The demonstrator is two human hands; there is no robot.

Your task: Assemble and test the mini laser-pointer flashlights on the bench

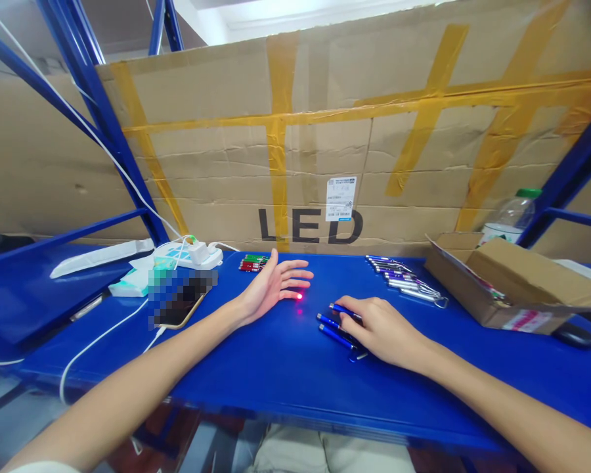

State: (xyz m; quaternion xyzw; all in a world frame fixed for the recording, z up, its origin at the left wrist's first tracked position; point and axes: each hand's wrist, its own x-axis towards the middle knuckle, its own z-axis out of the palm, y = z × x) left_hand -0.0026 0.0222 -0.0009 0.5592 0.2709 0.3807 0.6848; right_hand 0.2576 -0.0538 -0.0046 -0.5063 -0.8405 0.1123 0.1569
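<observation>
My right hand [385, 328] is closed on a blue laser pointer [345, 310], a slim metal pen lying almost flat over the blue shelf top [276, 368]. Two more blue pointers [335, 336] lie just below it, partly under my fingers. A bright red light spot [299, 297] shows on the little fingertip of my left hand [270, 289], with a fainter red reflection on the surface beneath. That hand is held upright on its edge, fingers stretched and apart, holding nothing. Behind it sit green and red pointers [253, 263].
At the back right lies a row of purple and silver pointers [404, 279] with key rings. An open cardboard box [477, 299], a bottle [515, 210] and a black mouse [576, 335] are farther right. On the left are a phone [184, 302], power strip [197, 259] and cables. Large carton [217, 177] behind.
</observation>
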